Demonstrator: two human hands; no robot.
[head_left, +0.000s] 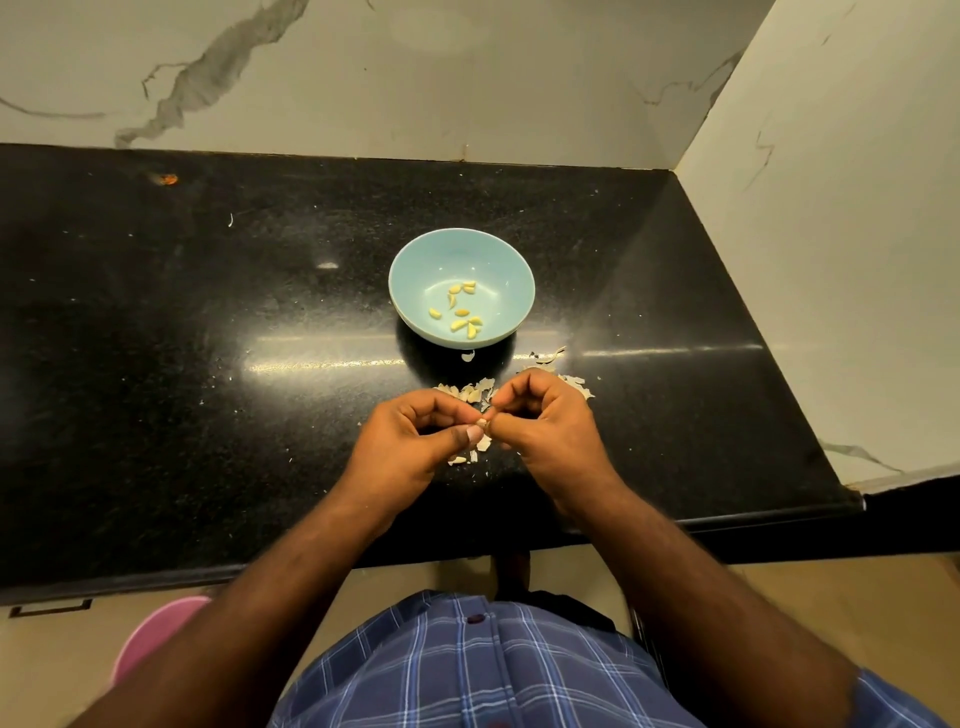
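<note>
A small garlic clove (483, 423) is pinched between the fingertips of both hands, just above the black countertop (208, 338). My left hand (415, 441) holds it with thumb and curled fingers. My right hand (545, 421) pinches it from the other side. Only a sliver of the clove shows between the fingers. A light blue bowl (498, 260) stands behind the hands and holds several peeled yellowish cloves (462, 314). Papery garlic skins (470, 392) lie scattered on the counter under and behind the hands.
Marble-patterned walls (467, 78) close the counter at the back and on the right. The counter's front edge runs just below my wrists. A pink round object (156, 634) sits on the floor at lower left. A small orange scrap (169, 180) lies far left at the back.
</note>
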